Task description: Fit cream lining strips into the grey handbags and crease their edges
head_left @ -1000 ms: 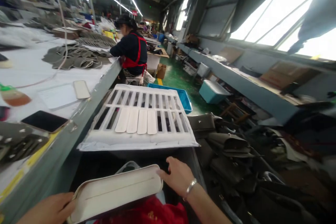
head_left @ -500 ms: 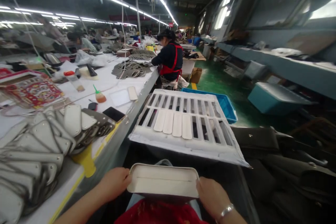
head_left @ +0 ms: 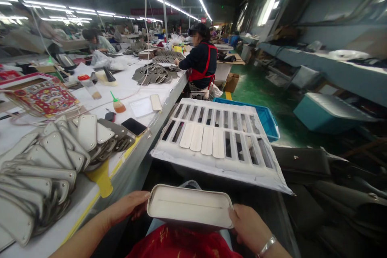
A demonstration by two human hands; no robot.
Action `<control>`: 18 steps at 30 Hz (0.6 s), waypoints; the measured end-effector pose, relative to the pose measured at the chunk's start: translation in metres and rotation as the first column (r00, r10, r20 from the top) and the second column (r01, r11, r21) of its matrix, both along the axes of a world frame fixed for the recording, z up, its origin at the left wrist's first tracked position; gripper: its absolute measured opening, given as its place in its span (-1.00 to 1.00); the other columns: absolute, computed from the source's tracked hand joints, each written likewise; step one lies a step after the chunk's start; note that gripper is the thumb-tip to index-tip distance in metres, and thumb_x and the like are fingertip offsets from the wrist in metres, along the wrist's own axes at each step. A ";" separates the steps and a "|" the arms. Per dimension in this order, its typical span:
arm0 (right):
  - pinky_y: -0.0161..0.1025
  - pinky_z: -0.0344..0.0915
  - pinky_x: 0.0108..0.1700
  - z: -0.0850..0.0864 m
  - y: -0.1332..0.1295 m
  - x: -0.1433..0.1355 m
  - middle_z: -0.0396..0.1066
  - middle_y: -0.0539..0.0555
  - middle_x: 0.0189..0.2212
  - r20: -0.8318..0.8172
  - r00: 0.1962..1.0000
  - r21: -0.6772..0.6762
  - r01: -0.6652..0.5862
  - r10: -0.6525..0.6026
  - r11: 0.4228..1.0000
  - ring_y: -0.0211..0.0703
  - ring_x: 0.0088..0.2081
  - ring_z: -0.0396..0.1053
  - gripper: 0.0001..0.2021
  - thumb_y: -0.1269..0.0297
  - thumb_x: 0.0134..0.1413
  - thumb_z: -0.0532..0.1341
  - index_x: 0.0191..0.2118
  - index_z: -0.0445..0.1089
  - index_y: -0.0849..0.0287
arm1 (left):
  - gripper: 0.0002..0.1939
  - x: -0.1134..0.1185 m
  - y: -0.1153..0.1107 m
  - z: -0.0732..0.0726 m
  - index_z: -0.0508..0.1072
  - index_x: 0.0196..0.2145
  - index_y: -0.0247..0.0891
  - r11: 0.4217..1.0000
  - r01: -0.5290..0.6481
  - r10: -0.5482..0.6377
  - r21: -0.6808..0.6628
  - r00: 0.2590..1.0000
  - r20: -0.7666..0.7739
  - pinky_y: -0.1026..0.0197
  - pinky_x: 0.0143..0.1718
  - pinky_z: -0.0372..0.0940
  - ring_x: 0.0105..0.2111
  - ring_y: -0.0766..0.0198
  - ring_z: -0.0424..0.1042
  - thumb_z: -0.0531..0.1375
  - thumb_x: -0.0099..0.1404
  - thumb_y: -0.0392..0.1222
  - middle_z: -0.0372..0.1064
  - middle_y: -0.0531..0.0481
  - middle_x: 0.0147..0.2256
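I have the right hand point(head_left: 250, 225) pinched shut on one end of a shallow pale case point(head_left: 187, 205), thumb over its rim; the left hand point(head_left: 130, 207) is half curled against the opposite end, and I can't tell from here how firmly it grips. The case sits between the two, on the near side of the white slatted rack point(head_left: 214, 165), above a red cloth point(head_left: 181, 244). Its long axis runs from hand to hand, crosswise to the rack's slots, and its open face tips up toward me; the right hand overlaps it more, so I count that one nearer. On the rack, four pale strips point(head_left: 197, 137) lie side by side along the slots. Left of the rack, I see heaped grey pieces point(head_left: 56, 147) and a dark phone point(head_left: 134, 126) on the worktop point(head_left: 121, 92). Right of it are dark bags point(head_left: 302, 165); beyond it, a blue tub point(head_left: 267, 123) and a co-worker point(head_left: 201, 58).
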State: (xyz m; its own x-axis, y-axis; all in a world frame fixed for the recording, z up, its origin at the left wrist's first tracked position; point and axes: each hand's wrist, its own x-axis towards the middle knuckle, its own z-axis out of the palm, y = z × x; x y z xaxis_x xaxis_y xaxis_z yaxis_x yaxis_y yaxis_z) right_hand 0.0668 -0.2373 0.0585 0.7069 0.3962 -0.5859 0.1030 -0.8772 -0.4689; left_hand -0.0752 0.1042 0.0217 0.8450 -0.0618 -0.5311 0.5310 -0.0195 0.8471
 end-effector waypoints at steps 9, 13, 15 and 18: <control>-0.40 0.12 -0.61 0.002 0.004 0.004 0.42 0.13 -0.57 0.008 1.000 -0.052 -0.008 0.009 0.999 -0.30 -0.66 0.35 -0.63 0.31 0.23 -0.19 -0.52 0.19 0.22 | -0.46 0.013 -0.004 -0.010 0.17 -0.58 -0.25 0.937 0.080 -0.054 0.341 0.995 -0.086 0.33 -0.64 -0.13 -0.65 0.43 -0.04 -0.01 0.12 0.33 -0.02 0.19 -0.67; -0.38 0.18 -0.54 0.008 0.008 0.006 0.43 0.15 -0.57 0.035 0.998 -0.081 -0.043 0.046 0.996 -0.27 -0.63 0.37 -0.62 0.33 0.21 -0.17 -0.51 0.25 0.25 | -0.47 0.018 -0.004 -0.005 0.18 -0.62 -0.26 0.883 0.102 -0.081 0.459 0.995 -0.065 0.31 -0.58 -0.11 -0.60 0.40 -0.03 -0.01 0.13 0.30 -0.02 0.17 -0.64; -0.35 0.23 -0.47 0.012 0.008 0.004 0.43 0.17 -0.58 0.071 0.995 -0.101 -0.063 0.070 0.993 -0.24 -0.60 0.38 -0.60 0.35 0.20 -0.17 -0.50 0.31 0.28 | -0.46 0.021 -0.003 0.002 0.19 -0.64 -0.26 0.862 0.146 -0.125 0.485 0.989 -0.077 0.29 -0.59 -0.12 -0.62 0.39 -0.03 0.00 0.09 0.31 -0.02 0.16 -0.67; -0.24 0.30 -0.35 0.016 0.006 -0.003 0.44 0.25 -0.55 0.198 0.971 -0.159 -0.102 0.133 0.982 -0.10 -0.48 0.44 -0.60 0.37 0.17 -0.14 -0.47 0.40 0.33 | -0.47 0.026 -0.002 0.017 0.20 -0.70 -0.24 0.765 0.283 -0.253 0.579 0.958 -0.133 0.27 -0.60 -0.09 -0.66 0.36 0.03 -0.02 0.09 0.28 0.02 0.13 -0.72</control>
State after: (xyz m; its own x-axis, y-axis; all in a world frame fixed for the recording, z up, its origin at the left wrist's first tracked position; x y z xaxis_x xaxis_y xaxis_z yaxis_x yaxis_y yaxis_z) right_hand 0.0641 -0.2310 0.0748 0.7724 0.4048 -0.4894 0.2910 -0.9105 -0.2939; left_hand -0.0493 0.1024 0.0388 0.8161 0.0531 -0.5754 0.4652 -0.6511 0.5997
